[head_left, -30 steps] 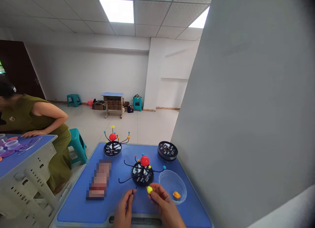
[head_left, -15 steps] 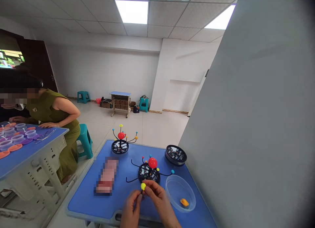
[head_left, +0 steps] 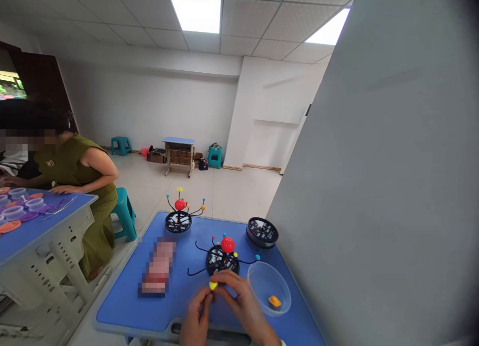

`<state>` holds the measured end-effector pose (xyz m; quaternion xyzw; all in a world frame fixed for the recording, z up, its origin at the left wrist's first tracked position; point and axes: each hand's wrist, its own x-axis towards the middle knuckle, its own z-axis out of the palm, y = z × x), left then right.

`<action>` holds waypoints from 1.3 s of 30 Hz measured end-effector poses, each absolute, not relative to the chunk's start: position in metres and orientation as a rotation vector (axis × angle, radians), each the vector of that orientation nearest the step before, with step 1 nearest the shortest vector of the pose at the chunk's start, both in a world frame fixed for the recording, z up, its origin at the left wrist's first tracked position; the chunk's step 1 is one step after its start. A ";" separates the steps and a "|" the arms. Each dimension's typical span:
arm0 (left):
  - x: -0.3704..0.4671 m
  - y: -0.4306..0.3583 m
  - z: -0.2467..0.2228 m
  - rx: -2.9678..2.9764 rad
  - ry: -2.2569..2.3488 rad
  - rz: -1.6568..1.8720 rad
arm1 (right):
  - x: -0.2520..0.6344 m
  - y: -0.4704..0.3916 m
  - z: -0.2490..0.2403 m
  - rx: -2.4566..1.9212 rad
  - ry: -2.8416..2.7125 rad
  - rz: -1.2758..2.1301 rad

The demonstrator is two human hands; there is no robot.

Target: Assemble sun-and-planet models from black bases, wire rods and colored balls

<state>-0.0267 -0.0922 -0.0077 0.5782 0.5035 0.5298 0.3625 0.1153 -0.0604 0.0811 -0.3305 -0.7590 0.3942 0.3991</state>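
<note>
Near the front edge of the blue desk, my right hand (head_left: 243, 303) pinches a small yellow ball (head_left: 213, 285). Just below it, my left hand (head_left: 196, 313) is closed with thumb and forefinger on a thin black stem that mostly hides behind the fingertips. Directly beyond my hands stands a planet model (head_left: 222, 260) with a round black base, a big red ball, small coloured balls and curved black arms. Two of its arms on the left have bare ends. On the right, a clear round dish (head_left: 268, 289) holds an orange ringed piece (head_left: 274, 301).
A similar planet model (head_left: 178, 221) stands at the desk's far left, and a round black drum (head_left: 262, 232) at the far right. A blurred pinkish item (head_left: 159, 267) lies on the left. A grey wall borders the right side. A person in green (head_left: 80, 161) sits at another desk.
My view has shifted slightly, so everything sits a little further left. The yellow ball is now more covered by my right fingers, and my hands remain together at it.
</note>
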 end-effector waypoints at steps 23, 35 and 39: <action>-0.056 -0.082 -0.044 1.916 1.451 1.256 | 0.197 -0.072 0.095 -1.479 -2.045 0.445; -0.050 -0.067 -0.056 2.582 1.657 1.125 | 0.229 -0.085 0.098 -1.968 -2.555 0.021; -0.045 -0.068 -0.052 2.395 1.742 1.119 | 0.230 -0.083 0.096 -1.988 -2.533 0.009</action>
